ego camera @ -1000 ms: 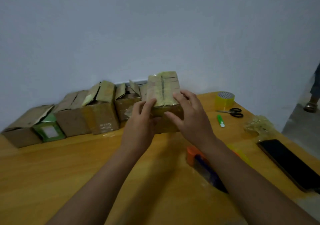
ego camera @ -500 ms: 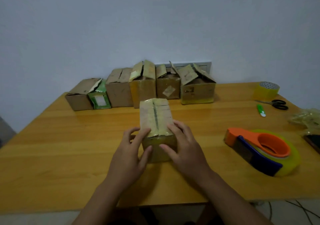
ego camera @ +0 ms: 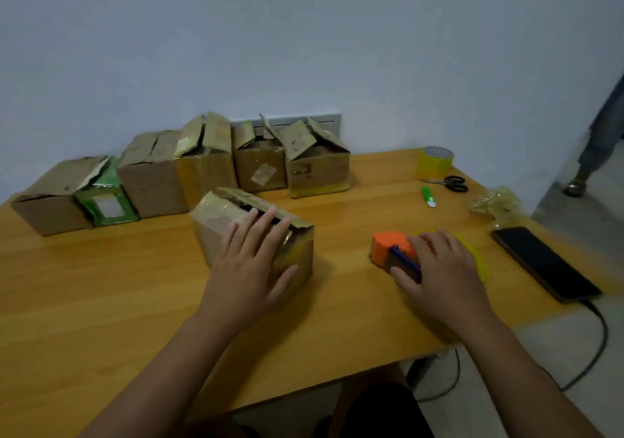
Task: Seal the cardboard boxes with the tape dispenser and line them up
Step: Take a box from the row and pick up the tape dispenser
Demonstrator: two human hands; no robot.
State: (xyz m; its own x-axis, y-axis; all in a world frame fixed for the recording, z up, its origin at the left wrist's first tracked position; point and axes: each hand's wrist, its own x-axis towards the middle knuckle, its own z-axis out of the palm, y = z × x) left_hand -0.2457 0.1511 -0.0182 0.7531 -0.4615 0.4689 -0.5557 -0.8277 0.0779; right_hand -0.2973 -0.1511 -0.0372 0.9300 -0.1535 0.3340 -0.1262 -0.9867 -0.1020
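Observation:
A small cardboard box (ego camera: 219,221) lies at an angle in the middle of the wooden table (ego camera: 101,285), its top flaps closed with a dark gap along the seam. My left hand (ego camera: 250,262) lies flat on its top, fingers straight, thumb down the near side. To the right, my right hand (ego camera: 439,268) grips the orange and blue tape dispenser (ego camera: 388,248) with its yellow tape roll, which sits on the table. Several more cardboard boxes (ego camera: 317,167) stand in a row along the wall, most with flaps up.
A spare yellow tape roll (ego camera: 435,162), black scissors (ego camera: 452,182) and a green cutter (ego camera: 428,196) lie at the back right. Crumpled tape (ego camera: 499,204) and a black phone (ego camera: 543,262) with a cable sit near the right edge. A person's leg (ego camera: 594,154) stands beyond.
The box has been turned to lie at an angle. My right hand left it and moved right onto the tape dispenser. My left hand now lies flat on the box top.

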